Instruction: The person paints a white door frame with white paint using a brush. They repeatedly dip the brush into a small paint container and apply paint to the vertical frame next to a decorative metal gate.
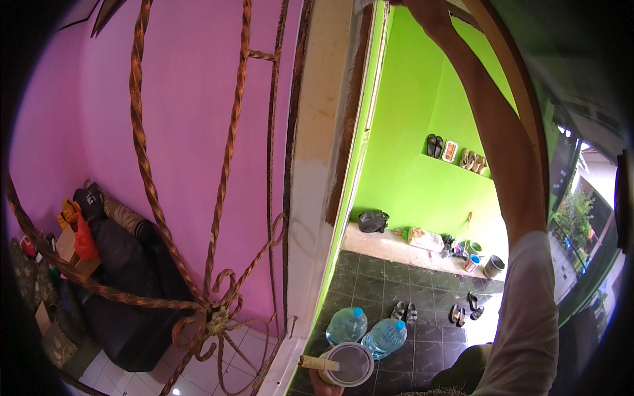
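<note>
Low in the view, my left hand (323, 386) is wrapped round a round, open-topped can (368, 364) with a pale grey inside. A light wooden handle (317, 363) sticks out over the can's rim. What its other end looks like inside the can is hard to make out. My right arm, in a grey sleeve, stretches up to the top edge, where my right hand (413, 4) reaches the top of the white-edged frame (378, 59). Its fingers are mostly cut off by the picture edge, so I cannot see what they hold.
A rusty twisted-iron window grille (218, 320) spans the left, before a pink room with a dark covered heap (125, 290). Below me stand two large water bottles (384, 338) on dark tiles. Sandals (404, 312), buckets (494, 266) and a shoe ledge (456, 165) are beyond.
</note>
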A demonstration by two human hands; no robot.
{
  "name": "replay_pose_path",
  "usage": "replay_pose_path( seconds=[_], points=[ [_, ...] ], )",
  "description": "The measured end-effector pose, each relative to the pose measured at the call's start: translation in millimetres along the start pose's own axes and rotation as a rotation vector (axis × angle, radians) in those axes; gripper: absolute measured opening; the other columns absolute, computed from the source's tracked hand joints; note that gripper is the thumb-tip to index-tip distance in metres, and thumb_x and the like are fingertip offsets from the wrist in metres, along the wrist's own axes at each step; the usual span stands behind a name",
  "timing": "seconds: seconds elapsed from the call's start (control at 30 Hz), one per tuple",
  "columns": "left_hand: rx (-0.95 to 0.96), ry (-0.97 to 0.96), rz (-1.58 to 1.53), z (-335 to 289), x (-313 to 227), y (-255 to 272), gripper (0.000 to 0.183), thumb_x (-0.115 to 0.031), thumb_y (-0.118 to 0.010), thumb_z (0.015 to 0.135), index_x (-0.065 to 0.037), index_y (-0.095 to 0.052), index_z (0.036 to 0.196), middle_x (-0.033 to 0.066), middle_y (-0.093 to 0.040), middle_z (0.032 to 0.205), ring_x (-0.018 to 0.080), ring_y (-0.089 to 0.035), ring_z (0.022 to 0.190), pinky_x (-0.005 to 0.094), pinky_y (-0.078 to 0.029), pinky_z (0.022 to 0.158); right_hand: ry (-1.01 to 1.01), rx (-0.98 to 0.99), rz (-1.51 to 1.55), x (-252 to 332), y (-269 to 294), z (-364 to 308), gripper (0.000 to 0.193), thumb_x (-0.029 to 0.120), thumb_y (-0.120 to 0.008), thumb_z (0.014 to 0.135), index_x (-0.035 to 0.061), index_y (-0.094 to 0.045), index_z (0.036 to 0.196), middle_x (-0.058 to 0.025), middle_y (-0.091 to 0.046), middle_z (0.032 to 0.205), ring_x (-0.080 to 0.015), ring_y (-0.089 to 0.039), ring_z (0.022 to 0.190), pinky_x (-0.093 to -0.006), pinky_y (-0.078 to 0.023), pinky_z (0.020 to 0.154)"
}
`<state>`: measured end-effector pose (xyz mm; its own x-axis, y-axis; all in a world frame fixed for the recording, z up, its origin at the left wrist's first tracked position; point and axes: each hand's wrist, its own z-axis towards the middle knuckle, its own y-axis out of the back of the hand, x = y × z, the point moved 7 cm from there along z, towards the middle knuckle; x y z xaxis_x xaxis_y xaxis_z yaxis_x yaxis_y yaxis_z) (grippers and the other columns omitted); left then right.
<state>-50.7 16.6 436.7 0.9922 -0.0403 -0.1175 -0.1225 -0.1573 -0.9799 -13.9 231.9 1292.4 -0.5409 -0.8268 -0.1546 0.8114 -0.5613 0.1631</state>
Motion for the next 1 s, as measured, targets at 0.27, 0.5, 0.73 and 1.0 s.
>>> replay_pose_path(
  seconds=[0.27,0.5,0.73,1.0],
  points=[
    [-0.001,0.014,-0.035,8,2,0,0.078,-0.066,-0.039,0.098,-0.001,-0.053,0.138,0.0212,-0.061,0.135,0.0399,-0.058,0.126,0.0571,-0.045,0.110,0.176,-0.141,0.139,-18,-10,-15,0.026,0.027,-0.067,0.100,0.0008,-0.068,0.103,-0.0063,-0.072,0.081,-0.0135,-0.068,0.071,-0.0269,-0.058,0.062],
    [0.130,-0.260,0.318,-26,-30,-77,0.071,-0.058,-0.036,0.104,-0.001,-0.048,0.143,0.0170,-0.062,0.133,0.0321,-0.061,0.123,0.0500,-0.050,0.106,-0.018,-0.031,0.054,37,-24,-160,0.025,0.021,-0.072,0.096,0.0016,-0.071,0.111,-0.0062,-0.075,0.090,-0.0118,-0.070,0.079,-0.0271,-0.057,0.071],
    [-0.027,-0.018,0.027,-15,-8,-29,0.070,-0.057,-0.037,0.104,-0.001,-0.046,0.145,0.0172,-0.062,0.131,0.0316,-0.061,0.122,0.0486,-0.051,0.105,-0.071,0.211,0.167,69,-43,-300,0.024,0.010,-0.073,0.093,0.0033,-0.073,0.116,-0.0106,-0.075,0.098,-0.0156,-0.073,0.092,-0.0297,-0.058,0.079],
    [-0.003,0.005,0.010,-21,-8,-41,0.070,-0.056,-0.034,0.104,-0.002,-0.043,0.147,0.0168,-0.062,0.131,0.0310,-0.062,0.122,0.0487,-0.051,0.105,0.025,0.398,0.140,97,-59,-433,0.045,0.002,-0.073,0.086,0.0053,-0.060,0.129,-0.0093,-0.064,0.085,-0.0245,-0.066,0.067,-0.0374,-0.055,0.055]
  ],
)
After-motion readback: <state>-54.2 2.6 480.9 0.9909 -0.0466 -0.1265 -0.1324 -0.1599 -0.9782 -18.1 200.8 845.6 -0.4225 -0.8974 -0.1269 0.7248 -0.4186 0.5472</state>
